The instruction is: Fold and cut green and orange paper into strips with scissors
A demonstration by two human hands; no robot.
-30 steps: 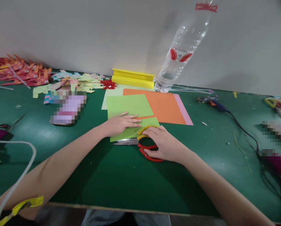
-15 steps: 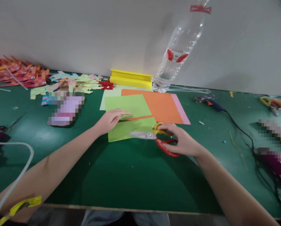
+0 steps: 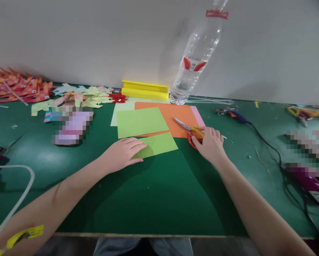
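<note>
- Pressing the green strip onto the worktop with left hand, grip spread flat.
- Holding scissors in right hand, grip closed round the handles, blades over orange sheet.
- Farther back, strip already separate from larger green sheet.

- A single view, worn on the person's head, looks forward and down across the tabletop towards the wall behind it.
- It is close: the left hand and right hand sit mid-frame, within arm's reach.
</note>
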